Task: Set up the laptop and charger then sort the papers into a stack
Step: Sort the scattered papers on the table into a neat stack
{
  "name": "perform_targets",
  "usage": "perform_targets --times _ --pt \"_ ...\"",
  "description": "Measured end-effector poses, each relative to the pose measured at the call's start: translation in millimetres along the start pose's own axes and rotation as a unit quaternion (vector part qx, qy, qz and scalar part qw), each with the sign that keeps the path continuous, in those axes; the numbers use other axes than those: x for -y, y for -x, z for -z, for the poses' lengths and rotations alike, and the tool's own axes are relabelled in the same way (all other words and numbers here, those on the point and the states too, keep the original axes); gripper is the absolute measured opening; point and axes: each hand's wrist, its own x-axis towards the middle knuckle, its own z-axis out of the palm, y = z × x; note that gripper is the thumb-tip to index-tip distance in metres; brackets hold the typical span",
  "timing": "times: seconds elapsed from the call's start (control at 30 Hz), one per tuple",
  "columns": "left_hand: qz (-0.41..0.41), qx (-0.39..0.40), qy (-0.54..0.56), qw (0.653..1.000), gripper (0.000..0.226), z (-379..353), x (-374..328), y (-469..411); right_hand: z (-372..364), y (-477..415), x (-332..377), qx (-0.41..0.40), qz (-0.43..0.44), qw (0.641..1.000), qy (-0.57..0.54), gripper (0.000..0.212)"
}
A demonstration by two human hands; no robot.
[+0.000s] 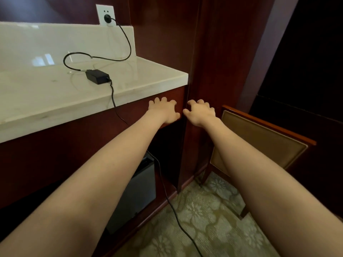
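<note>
Marble counter [46, 93] against dark red wood panelling, patterned carpet [204, 229] below. Charger half of setup judged partly done: plug [107, 18] seated in wall socket [105, 10], charger brick [97, 76] lying flat on counter, cable [112, 97] trailing over front edge and down across carpet, far end out of view, so connection to any laptop not determinable. No laptop and no papers visible; laptop placement and entire stacking step judged outstanding. Left hand [164, 111] and right hand [201, 114] stretched forward side by side, close but apart, before wood panel beneath counter's right corner. Fingers of both spread and bent, gripping nothing. Contact with panel not determinable. Under-counter recess [167, 141] holding one dark box-shaped cabinet [141, 191], contents hidden. Padded chair [259, 138] at right, well apart from charger brick.
</note>
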Motion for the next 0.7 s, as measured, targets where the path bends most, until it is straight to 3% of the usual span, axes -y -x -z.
perform_targets --times 0.7 --pt "-0.125 0.131 -0.023 0.983 0.059 -103.6 -42.4 173.1 -78.8 216.0 -38.3 0.087 -0.157 0.983 -0.023 0.051"
